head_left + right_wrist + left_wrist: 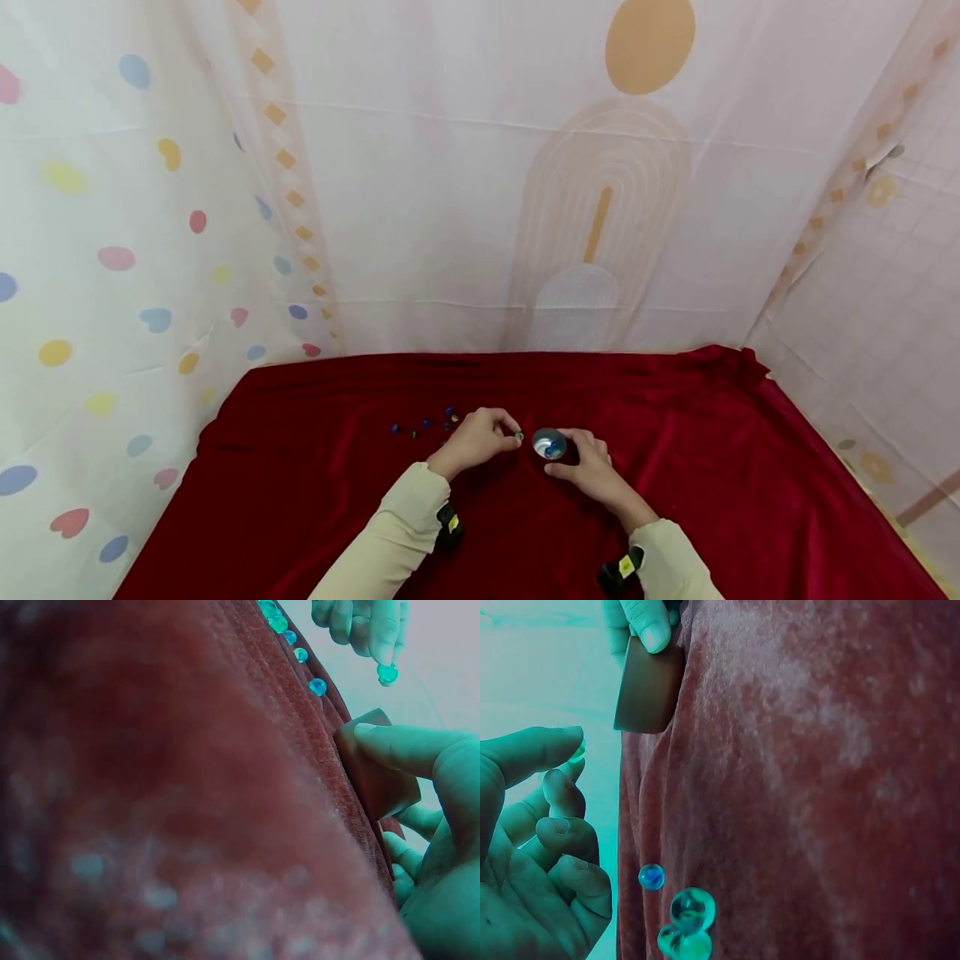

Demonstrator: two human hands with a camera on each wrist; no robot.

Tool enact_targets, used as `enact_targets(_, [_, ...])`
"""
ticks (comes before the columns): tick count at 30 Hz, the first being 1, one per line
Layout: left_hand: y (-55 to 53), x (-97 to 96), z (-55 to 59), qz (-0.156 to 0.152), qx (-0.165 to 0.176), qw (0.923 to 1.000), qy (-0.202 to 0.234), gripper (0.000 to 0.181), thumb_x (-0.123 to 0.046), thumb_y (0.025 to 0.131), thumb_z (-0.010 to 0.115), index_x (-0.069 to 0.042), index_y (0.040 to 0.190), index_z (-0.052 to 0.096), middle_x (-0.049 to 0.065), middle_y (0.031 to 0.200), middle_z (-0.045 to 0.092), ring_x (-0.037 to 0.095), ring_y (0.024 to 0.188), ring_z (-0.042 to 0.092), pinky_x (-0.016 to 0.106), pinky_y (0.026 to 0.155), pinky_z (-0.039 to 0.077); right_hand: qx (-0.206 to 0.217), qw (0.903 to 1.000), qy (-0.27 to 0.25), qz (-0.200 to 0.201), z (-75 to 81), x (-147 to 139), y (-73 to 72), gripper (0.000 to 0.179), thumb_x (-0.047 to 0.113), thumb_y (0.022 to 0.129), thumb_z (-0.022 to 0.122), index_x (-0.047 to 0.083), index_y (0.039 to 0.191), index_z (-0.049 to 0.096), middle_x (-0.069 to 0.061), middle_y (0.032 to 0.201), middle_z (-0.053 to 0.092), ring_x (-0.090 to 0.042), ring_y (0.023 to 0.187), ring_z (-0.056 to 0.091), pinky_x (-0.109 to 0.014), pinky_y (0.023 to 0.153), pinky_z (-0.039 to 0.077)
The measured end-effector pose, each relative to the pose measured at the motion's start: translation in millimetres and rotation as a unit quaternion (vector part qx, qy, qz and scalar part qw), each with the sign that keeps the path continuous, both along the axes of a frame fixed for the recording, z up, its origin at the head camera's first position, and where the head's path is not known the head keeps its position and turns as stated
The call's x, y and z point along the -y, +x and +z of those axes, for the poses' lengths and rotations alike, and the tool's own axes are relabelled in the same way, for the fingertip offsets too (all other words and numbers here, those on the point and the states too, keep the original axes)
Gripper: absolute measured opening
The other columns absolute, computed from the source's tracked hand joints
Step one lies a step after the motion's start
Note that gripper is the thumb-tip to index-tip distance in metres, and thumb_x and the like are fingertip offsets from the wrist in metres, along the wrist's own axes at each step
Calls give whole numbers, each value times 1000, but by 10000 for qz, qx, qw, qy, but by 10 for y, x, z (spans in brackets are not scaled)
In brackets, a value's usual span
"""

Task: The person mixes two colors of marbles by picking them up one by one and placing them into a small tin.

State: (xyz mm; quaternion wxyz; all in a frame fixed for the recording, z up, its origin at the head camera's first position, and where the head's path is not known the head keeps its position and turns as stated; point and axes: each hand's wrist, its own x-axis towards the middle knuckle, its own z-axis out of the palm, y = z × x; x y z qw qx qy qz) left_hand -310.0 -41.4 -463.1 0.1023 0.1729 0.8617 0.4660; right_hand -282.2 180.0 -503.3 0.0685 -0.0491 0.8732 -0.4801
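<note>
Between thumb and forefinger, my left hand (478,437) pinches a greenish glass marble (387,673), held up off the cloth just left of a small round cup (550,444). My right hand (592,467) grips the cup from its right side, thumb and fingers around its wall. Blue marbles show inside the cup in the head view. Left of my left hand, several loose marbles (426,422) lie scattered on the cloth; the left wrist view shows a blue marble (652,877) and clear greenish ones (693,909) close by.
A dark red velvet cloth (300,500) covers the table, with folds and creases. Behind it hangs a pale patterned curtain (420,208); more patterned sheets stand to the left (112,333) and right. Black wrist cameras sit on both sleeves.
</note>
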Motion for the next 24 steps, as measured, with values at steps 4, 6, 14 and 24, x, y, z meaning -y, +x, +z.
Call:
enact_targets(4, [13,-46,-9,43,44,10000,1,12,-16,87,69,-8,96,71,-1,65,53,11,58,47,24,54,39,-19,10000,39,13,0,5,-2,59,25,81,77,8,132,51,-16,141,41,-36,132,20,-60,106,17])
enact_targets(6, [26,-69,-25,25,55,10000,-3,12,-16,86,69,-8,96,70,-1,65,54,11,58,47,24,54,40,3,10000,61,17,-8,5,12,59,25,80,77,9,131,52,-15,141,41,-36,132,21,-60,105,18])
enact_targets(14, [12,-162,-36,-20,52,10000,62,12,-15,86,70,-8,96,71,-1,66,54,11,58,47,23,53,39,-3,10000,9,19,-5,-4,21,58,24,81,77,8,131,52,-16,141,40,-37,132,20,-60,105,17])
enact_targets(24, [52,-238,-71,-101,116,9998,162,12,-11,85,69,-5,96,70,-1,64,52,10,56,45,22,52,37,-28,10000,-27,19,-15,20,52,58,24,81,77,8,130,52,-16,138,42,-37,130,21,-60,103,18])
